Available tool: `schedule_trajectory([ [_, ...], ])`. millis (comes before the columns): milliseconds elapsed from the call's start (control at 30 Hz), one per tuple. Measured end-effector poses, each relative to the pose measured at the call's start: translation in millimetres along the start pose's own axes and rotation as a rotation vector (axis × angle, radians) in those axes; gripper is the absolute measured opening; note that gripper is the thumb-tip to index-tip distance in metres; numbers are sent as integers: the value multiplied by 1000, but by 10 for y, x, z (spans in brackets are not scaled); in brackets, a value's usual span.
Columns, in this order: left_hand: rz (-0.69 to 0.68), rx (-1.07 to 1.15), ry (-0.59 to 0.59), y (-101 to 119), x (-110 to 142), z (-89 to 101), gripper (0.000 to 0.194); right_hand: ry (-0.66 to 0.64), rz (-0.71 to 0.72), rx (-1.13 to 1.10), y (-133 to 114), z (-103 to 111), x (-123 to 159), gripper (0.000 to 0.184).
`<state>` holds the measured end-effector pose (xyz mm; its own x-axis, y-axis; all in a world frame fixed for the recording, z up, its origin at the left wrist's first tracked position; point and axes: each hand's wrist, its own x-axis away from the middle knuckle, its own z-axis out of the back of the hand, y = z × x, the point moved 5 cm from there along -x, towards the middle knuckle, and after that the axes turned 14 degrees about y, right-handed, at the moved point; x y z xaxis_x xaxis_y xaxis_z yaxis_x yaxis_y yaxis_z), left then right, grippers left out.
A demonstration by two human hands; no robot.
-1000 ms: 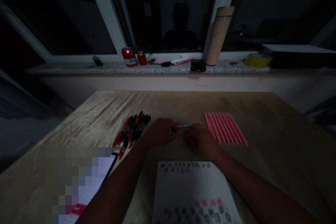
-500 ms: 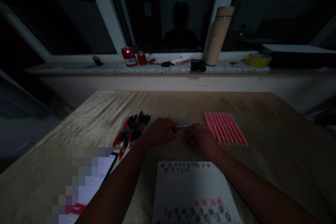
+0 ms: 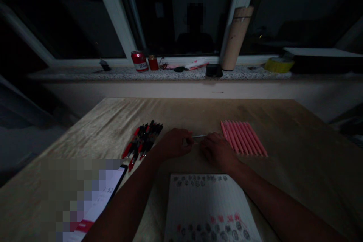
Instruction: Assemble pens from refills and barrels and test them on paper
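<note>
Between my hands a thin pale rod [image 3: 200, 136], like a pen refill, lies level, its two ends running in under the fingers. My left hand [image 3: 177, 143] is closed with thumb and forefinger curled at the rod's left end, where a bit of red shows. My right hand [image 3: 216, 147] has its fingers bent together over the right end. Dim light hides the exact grip. Left of my left hand lies a pile of red and black pens [image 3: 144, 140]. A row of several pink pens [image 3: 244, 138] lies side by side just beyond my right hand.
A lined notebook [image 3: 207, 200] with black and red scribbles lies nearest me. A lit phone [image 3: 106, 193] rests at the left, by my left forearm. On the windowsill [image 3: 119, 73] stand a red can [image 3: 140, 61], a cardboard tube [image 3: 237, 39] and yellow tape [image 3: 279, 65].
My left hand's fingers have shifted very slightly at the rod. My right hand stays almost where it was. The phone's timer has moved on a second.
</note>
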<state>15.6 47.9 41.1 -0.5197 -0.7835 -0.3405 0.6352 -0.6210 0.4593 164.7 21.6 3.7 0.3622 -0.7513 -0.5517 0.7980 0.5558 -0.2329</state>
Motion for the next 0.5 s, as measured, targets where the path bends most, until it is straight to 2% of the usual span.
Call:
schedule_trajectory([
  [267,7,-74,-21,-12,8,-46,14,17,52,24,-39,1,-4,14],
  [500,24,-51,-13,-2,5,-117,20,24,57,-45,8,-22,16,19],
])
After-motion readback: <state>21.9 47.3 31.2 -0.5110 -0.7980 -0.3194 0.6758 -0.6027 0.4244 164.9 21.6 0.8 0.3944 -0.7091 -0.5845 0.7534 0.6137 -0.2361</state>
